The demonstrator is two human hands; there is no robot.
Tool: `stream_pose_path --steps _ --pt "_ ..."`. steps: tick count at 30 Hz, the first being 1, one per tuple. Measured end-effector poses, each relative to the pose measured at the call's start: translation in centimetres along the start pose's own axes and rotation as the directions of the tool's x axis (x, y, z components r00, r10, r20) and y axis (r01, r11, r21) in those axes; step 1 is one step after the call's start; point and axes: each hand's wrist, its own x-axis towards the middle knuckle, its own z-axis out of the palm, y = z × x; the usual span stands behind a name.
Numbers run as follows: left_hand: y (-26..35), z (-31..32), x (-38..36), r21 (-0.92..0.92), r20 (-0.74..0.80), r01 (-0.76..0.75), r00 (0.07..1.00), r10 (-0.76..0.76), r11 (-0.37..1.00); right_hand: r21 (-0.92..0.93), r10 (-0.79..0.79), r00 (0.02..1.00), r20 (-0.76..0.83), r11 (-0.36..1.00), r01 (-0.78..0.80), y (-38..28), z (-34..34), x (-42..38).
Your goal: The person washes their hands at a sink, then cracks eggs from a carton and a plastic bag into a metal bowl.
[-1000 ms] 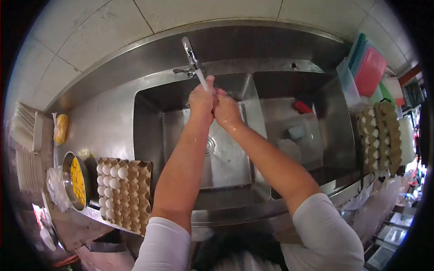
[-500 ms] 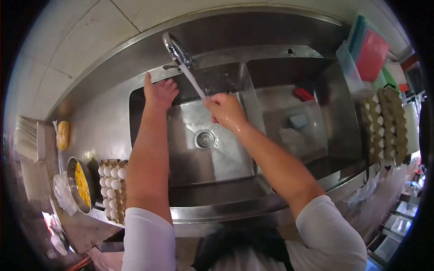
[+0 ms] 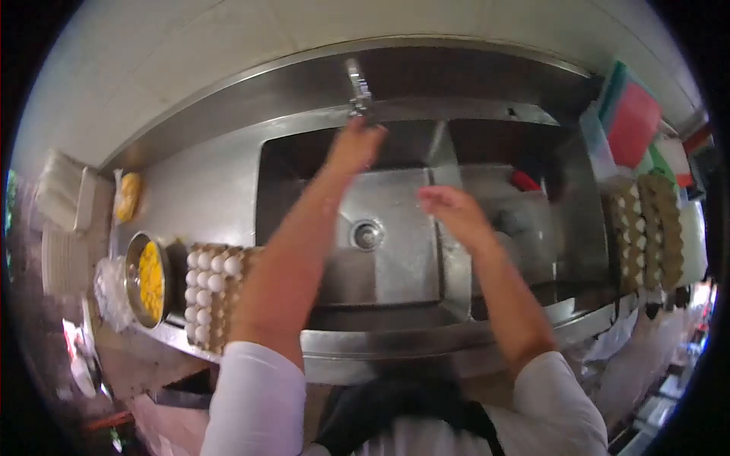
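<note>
Over the left basin (image 3: pixel 304 266) of a steel double sink, my left hand (image 3: pixel 356 148) reaches up to the base of the chrome faucet (image 3: pixel 358 87). Its fingers are blurred against the faucet, and I cannot make out whether they grip its lever. No stream of water shows under the spout. My right hand (image 3: pixel 456 213) hovers near the divider (image 3: pixel 449 251) between the two basins, smeared by motion. Its fingers are loosely apart, with nothing in them. A round drain (image 3: pixel 366 235) lies in the left basin's floor.
A tray of white eggs (image 3: pixel 204 285) and a metal bowl of yolks (image 3: pixel 152 281) stand at the left. Stacked egg trays (image 3: pixel 646 228) and a bin with coloured boards (image 3: pixel 635 121) are at the right. The right basin holds a red object (image 3: pixel 525 181).
My left hand has moved right and up to the faucet. The right hand has left the water stream and opened, moving right. The running stream no longer shows. The view has shifted.
</note>
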Motion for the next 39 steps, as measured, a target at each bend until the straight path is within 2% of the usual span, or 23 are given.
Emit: stream_pose_path --steps 2,4,5,6,8,10,12,13,15,16,18,19,20,22,23,24,25,26,28,35,36,38,39 --pt "-3.7 4.2 -3.9 -0.108 -0.072 -0.325 0.945 0.319 0.940 0.398 0.091 0.982 0.166 0.905 -0.151 -4.5 -1.3 -1.7" --pt "-4.8 6.7 -11.8 -0.141 -0.119 -0.592 0.805 0.581 0.793 0.739 -0.115 0.895 0.431 0.614 -0.277 -0.5 -3.1 -0.3" --pt "-3.6 5.8 -16.7 -0.211 -0.057 -0.504 0.862 0.504 0.837 -0.061 0.048 0.946 0.321 0.998 -0.030 2.0 -2.4 -0.2" --pt "-4.9 6.1 -19.8 -0.152 0.009 -0.475 0.876 0.482 0.867 -0.843 0.010 0.991 0.137 0.526 0.111 3.9 -1.5 -0.9" --pt "-6.9 3.4 -25.9 -0.076 0.289 -0.475 0.831 0.475 0.877 -0.784 0.012 0.936 0.353 0.550 0.288 4.3 -0.2 -3.3" --pt "-9.1 -0.8 -31.5 -0.056 0.327 -0.462 0.829 0.454 0.885 -0.771 0.007 0.956 0.293 0.593 0.232 2.0 2.5 -4.8" --pt "-12.1 -5.3 -37.0 0.059 0.388 -0.342 0.873 0.294 0.938 -0.734 -0.022 0.980 0.196 0.660 0.162 -1.9 4.6 -6.9" --pt "-14.1 -7.9 -39.7 -0.136 0.469 -0.180 0.855 0.223 0.974 -0.711 -0.051 0.979 0.196 0.680 0.178 -4.6 5.3 -7.6" --pt "-19.6 -12.7 -45.2 -0.394 0.668 0.188 0.731 0.140 0.900 -0.594 -0.043 0.979 0.200 0.789 0.156 -11.7 6.6 -10.3" --pt "-21.8 -15.1 -48.2 -0.415 0.787 0.592 0.615 -0.055 0.691 -0.519 -0.113 0.974 0.195 0.831 0.200 -15.4 7.0 -12.2" --pt "-29.6 -16.4 -54.7 -0.572 0.644 0.701 0.705 -0.296 0.426 -0.454 -0.181 0.967 0.177 0.857 0.243 -17.6 6.6 -15.0" --pt "-34.6 -15.7 -58.1 -0.079 0.420 0.698 0.671 -0.611 0.712 -0.111 -0.295 0.913 0.283 0.935 0.337 -17.7 5.3 -15.9" --pt "-38.4 -15.3 -61.1 0.473 0.035 0.613 0.705 -0.709 0.633 0.250 -0.439 0.833 0.337 0.895 0.371 -17.9 4.5 -16.8" --pt "-41.5 -16.9 -66.5 0.829 0.182 0.227 0.756 -0.629 0.512 -0.004 -0.229 0.956 0.184 0.972 0.233 -11.6 4.0 -15.7" --pt "-42.7 -17.3 -68.6 0.824 0.186 0.217 0.768 -0.612 0.523 -0.480 0.019 1.000 -0.009 0.877 -0.021 -7.2 4.5 -14.7" --pt "-43.6 -17.4 -70.2 0.437 0.153 0.558 0.727 -0.669 0.706 -0.737 0.129 0.991 -0.044 0.666 -0.119 -3.8 6.5 -14.4" --pt "-44.4 -17.8 -71.2 -0.069 0.171 0.740 0.669 -0.723 0.669 -0.834 -0.034 0.998 0.051 0.548 0.061 -2.9 8.8 -15.5" --pt "-44.3 -18.9 -71.5 -0.064 0.169 0.728 0.682 -0.712 0.682 -0.891 -0.179 0.970 0.162 0.395 0.221 -2.5 12.4 -16.8" --pt "-43.6 -20.1 -71.8 0.551 0.023 0.530 0.763 -0.646 0.645 -0.890 -0.140 0.984 0.106 0.428 0.157 -7.0 19.2 -19.1" --pt "-42.1 -27.1 -64.0 0.339 0.129 0.571 0.759 -0.638 0.747 -0.611 0.164 0.973 0.162 0.791 -0.032 -11.4 21.8 -20.8" --pt "-41.6 -27.9 -63.1 0.335 0.057 0.550 0.799 -0.599 0.765 -0.605 0.167 0.973 0.157 0.795 -0.039 -10.6 21.8 -19.5" --pt "-39.8 -30.5 -61.3 0.372 -0.003 0.514 0.833 -0.553 0.773 -0.882 -0.255 0.967 0.000 0.456 0.121 -7.3 23.0 -17.4" --pt "-38.4 -31.3 -60.6 0.355 0.004 0.539 0.816 -0.578 0.764 -0.870 -0.226 0.974 0.026 0.475 0.133 -7.1 24.5 -16.3"
